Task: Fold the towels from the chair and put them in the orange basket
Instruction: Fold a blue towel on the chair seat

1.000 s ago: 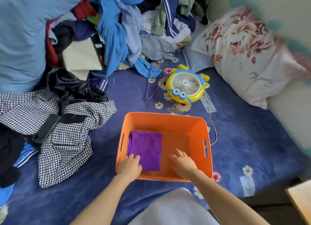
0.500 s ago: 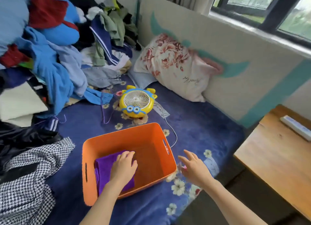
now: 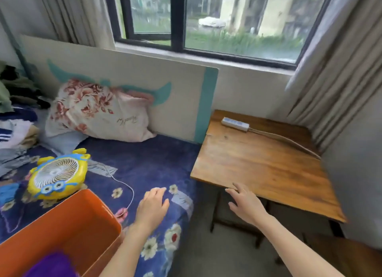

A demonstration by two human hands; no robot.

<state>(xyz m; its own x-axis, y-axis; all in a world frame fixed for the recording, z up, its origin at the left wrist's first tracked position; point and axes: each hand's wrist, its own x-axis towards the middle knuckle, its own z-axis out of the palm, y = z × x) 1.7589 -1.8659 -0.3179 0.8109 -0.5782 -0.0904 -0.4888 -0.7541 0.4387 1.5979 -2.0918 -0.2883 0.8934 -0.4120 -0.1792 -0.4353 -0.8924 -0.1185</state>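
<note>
Fingers of the left hand, spread and holding nothing, have come off the purple towel and now hover above the flowered bed cover, just beside the orange basket; the right hand, likewise open and empty, reaches across the gap toward the near edge of the wooden table. View has swung right, away from the clothes heap, bringing window and table into sight. Folded purple towel lies in the basket's near corner, partly cut off by the frame, so that one appears finished. No chair or further towel is visible here; the turn suggests the person is going for the next one, probably off to the right
</note>
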